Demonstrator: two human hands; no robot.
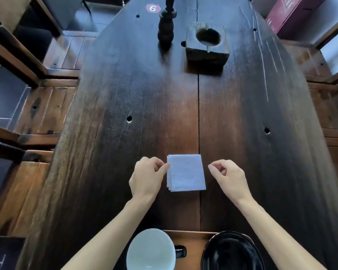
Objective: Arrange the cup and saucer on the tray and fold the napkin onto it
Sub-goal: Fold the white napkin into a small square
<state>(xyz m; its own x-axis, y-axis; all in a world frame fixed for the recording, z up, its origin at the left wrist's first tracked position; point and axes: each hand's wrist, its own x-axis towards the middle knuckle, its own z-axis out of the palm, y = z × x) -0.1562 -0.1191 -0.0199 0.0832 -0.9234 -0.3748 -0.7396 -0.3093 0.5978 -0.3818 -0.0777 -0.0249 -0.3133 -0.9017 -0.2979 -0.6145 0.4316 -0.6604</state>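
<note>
Folded white square napkin (pixel 186 173) flat on dark wooden desk (pixel 125 94). Left hand (pixel 147 177) pinches its 9 o'clock edge; right hand (pixel 227 177) at 3 o'clock, curled, grasping nothing.

two bare forearms, no sleeves; left grip (pixel 147 175) & right grip (pixel 227 177) w/o gloves, rings, watch.

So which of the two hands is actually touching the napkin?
The left hand: its fingertips pinch the left edge of the folded white napkin. The right hand hovers just off the napkin's right edge, fingers curled, holding nothing.
</note>
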